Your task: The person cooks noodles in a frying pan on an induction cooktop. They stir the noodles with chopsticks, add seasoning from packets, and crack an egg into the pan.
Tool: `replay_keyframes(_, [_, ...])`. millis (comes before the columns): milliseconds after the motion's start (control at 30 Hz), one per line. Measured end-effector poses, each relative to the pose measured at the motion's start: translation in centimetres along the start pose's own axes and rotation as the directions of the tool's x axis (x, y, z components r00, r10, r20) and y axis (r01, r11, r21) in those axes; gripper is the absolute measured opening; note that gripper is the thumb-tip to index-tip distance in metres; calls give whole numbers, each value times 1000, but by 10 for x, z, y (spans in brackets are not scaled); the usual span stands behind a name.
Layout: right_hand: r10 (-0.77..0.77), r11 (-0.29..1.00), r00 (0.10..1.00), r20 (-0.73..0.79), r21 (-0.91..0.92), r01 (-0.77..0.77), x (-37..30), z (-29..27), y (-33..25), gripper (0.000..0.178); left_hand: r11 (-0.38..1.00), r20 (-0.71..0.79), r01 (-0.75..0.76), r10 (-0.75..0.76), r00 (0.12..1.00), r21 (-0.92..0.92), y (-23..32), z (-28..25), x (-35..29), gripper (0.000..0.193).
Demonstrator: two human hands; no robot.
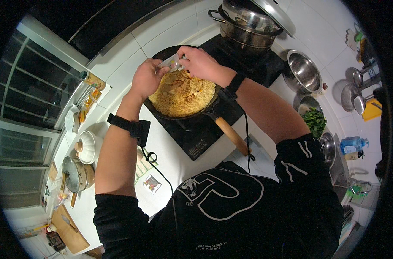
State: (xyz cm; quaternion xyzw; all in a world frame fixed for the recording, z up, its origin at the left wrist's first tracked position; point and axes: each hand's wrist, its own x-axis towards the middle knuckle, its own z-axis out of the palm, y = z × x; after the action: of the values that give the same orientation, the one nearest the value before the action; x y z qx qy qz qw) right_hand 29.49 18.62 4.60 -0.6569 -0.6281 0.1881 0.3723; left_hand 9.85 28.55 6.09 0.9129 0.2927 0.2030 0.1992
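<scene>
Head view: from where I stand, a packet (175, 64) hangs over the far part of the pan (211, 107), toward its twelve o'clock. The left hand (145, 78) holds it from nine o'clock, the right hand (199, 63) from three. Both hands' fingers (163, 70) are narrow, pinching its film; exactly how the right fingertips sit I cannot tell. Below, yellow noodles (185, 98) fill the pan, with reddish-brown patches on top.

The packet looks light, soft and thin, likely to crumple and perhaps slippery if greasy; its edges seem best to pinch, one each side. The pan I judge heavy and stiff: grip its wooden handle (232, 134), pointing between four and five o'clock. From the pan, a pot (246, 36) stands between one and two o'clock, and a sachet (152, 184) lies between six and seven on the surface (175, 162).
</scene>
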Motion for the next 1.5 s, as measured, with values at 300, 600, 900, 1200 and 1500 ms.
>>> replay_keyframes(300, [285, 948, 958, 36, 135, -287, 2, -9, -2, 47, 964, -15, 131, -139, 990, -231, -3, 6, -7, 31])
replay_keyframes(600, [301, 953, 942, -145, 17, -302, -51, -51, 79, 37, 596, -14, 278, -437, 899, -753, -17, 12, -37, 20])
replay_keyframes(900, [544, 827, 836, 71, -214, -520, -171, -23, 219, 59, -385, 237, 17, -531, 814, -923, -27, 11, -95, 14])
replay_keyframes(1200, [719, 678, 677, 158, 56, -733, -168, -39, 161, 73, -572, 44, -263, -467, 883, -777, 5, 22, -217, 16])
replay_keyframes(1500, [508, 861, 857, -87, 82, -502, -226, -139, 3, 52, -635, -91, -451, -515, 852, -628, 63, 32, -324, 19])
